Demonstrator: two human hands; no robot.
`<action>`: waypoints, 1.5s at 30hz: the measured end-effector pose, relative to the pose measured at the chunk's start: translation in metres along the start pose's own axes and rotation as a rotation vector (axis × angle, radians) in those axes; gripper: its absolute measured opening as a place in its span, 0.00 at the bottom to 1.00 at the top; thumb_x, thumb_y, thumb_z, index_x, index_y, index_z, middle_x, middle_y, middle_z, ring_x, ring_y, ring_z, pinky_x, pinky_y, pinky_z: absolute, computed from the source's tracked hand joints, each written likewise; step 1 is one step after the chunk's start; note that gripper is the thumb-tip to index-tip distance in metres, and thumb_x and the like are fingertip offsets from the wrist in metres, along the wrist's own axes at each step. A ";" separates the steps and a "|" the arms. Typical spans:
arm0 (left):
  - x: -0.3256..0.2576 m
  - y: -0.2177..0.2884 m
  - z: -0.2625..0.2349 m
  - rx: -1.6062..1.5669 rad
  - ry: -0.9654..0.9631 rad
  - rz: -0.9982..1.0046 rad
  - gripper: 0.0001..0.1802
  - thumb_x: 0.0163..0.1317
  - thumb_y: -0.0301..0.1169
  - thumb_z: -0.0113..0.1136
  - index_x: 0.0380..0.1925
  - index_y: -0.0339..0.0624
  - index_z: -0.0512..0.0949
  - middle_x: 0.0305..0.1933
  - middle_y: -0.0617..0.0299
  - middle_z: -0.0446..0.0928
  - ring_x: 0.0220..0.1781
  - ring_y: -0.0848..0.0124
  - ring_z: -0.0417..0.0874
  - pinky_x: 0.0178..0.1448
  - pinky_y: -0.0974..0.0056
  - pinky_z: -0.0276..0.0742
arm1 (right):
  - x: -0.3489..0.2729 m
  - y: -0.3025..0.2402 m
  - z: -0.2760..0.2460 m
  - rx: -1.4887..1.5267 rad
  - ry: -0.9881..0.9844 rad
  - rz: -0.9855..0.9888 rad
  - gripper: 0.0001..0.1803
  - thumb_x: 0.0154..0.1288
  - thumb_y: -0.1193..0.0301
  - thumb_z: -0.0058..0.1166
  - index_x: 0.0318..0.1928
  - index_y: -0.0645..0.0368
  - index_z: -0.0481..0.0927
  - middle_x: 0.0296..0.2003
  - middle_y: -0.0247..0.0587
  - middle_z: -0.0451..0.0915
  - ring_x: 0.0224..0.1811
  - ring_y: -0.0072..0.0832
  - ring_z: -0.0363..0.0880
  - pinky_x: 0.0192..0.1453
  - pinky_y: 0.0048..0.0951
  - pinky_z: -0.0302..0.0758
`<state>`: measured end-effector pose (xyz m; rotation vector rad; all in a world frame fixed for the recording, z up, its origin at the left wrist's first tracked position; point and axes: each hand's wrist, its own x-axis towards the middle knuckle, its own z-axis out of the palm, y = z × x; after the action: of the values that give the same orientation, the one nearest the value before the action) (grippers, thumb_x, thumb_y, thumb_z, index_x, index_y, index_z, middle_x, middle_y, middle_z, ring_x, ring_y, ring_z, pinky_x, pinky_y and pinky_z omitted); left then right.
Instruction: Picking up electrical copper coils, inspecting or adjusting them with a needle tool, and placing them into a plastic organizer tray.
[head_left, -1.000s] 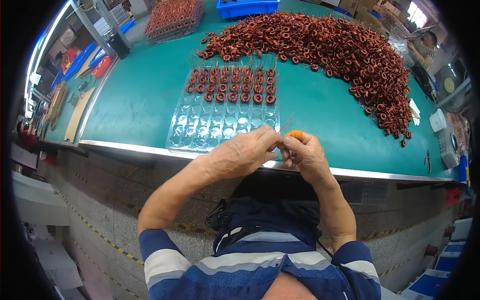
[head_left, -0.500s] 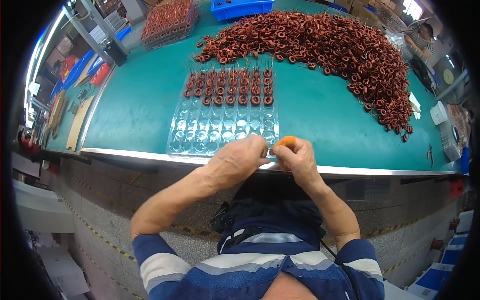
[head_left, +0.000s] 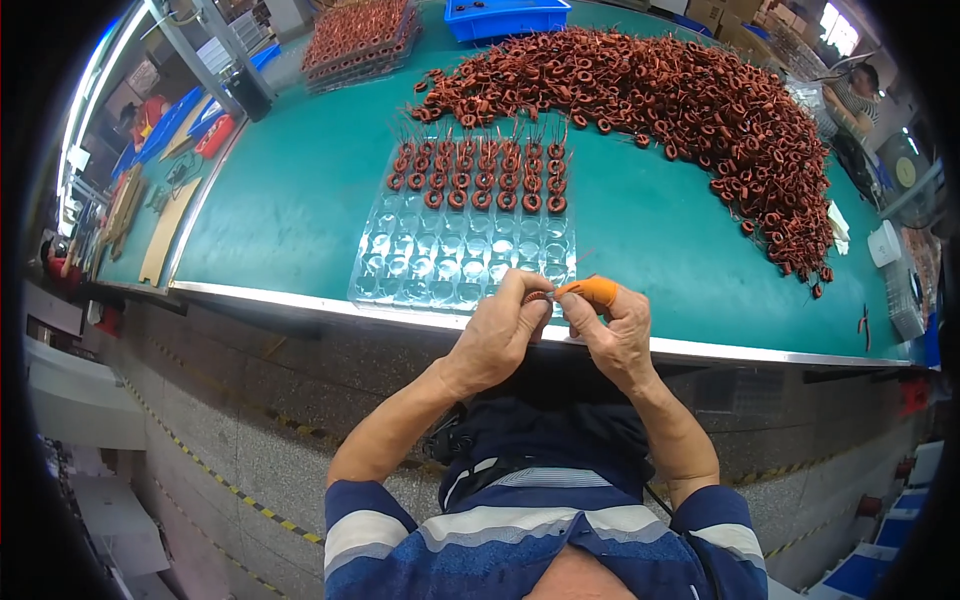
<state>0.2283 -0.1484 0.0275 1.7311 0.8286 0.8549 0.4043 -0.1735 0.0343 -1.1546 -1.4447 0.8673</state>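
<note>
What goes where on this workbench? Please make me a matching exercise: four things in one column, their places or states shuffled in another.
1. orange finger cover
2. clear plastic tray
3. blue bin
4. small red tool

A. partly filled with reddish coils
B. lying near the right end of the green table
C. worn on the right hand
D. at the far side of the table, beyond the tray

Pairs: 1-C, 2-A, 3-D, 4-B
</note>
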 end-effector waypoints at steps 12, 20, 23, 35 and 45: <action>-0.003 -0.020 0.012 -0.503 0.074 0.016 0.08 0.74 0.30 0.41 0.47 0.38 0.65 0.31 0.63 0.70 0.29 0.76 0.73 0.33 0.71 0.71 | 0.007 0.006 0.004 0.146 -0.044 0.192 0.10 0.64 0.68 0.60 0.34 0.64 0.83 0.19 0.29 0.75 0.19 0.13 0.70 0.22 0.17 0.66; -0.003 -0.022 -0.007 -0.540 0.060 -0.043 0.07 0.74 0.29 0.44 0.46 0.40 0.67 0.30 0.64 0.71 0.30 0.77 0.74 0.35 0.72 0.74 | 0.004 0.021 0.002 0.131 0.071 0.119 0.13 0.67 0.65 0.59 0.38 0.65 0.84 0.20 0.27 0.74 0.20 0.13 0.69 0.23 0.17 0.66; 0.000 -0.026 -0.038 -0.319 0.217 -0.002 0.06 0.72 0.28 0.48 0.43 0.39 0.69 0.32 0.60 0.76 0.30 0.75 0.77 0.37 0.70 0.76 | 0.000 0.031 -0.026 0.060 0.184 0.189 0.13 0.69 0.67 0.54 0.39 0.66 0.83 0.22 0.29 0.75 0.20 0.14 0.69 0.24 0.17 0.66; 0.016 -0.014 -0.029 -0.461 0.169 -0.047 0.06 0.72 0.30 0.49 0.40 0.39 0.70 0.28 0.63 0.76 0.26 0.78 0.76 0.32 0.73 0.72 | 0.035 0.003 0.018 -0.228 0.084 -0.375 0.16 0.55 0.76 0.67 0.45 0.63 0.79 0.28 0.31 0.77 0.22 0.16 0.73 0.26 0.20 0.71; 0.006 -0.018 -0.020 -0.751 0.083 -0.136 0.06 0.71 0.32 0.50 0.40 0.41 0.70 0.29 0.59 0.76 0.28 0.73 0.77 0.31 0.70 0.75 | 0.033 0.012 0.020 -0.363 0.117 -0.608 0.13 0.55 0.77 0.67 0.41 0.63 0.81 0.30 0.36 0.79 0.26 0.24 0.79 0.30 0.24 0.75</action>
<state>0.2118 -0.1292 0.0160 0.9763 0.5613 0.9871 0.3873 -0.1367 0.0283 -0.9133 -1.7613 0.1163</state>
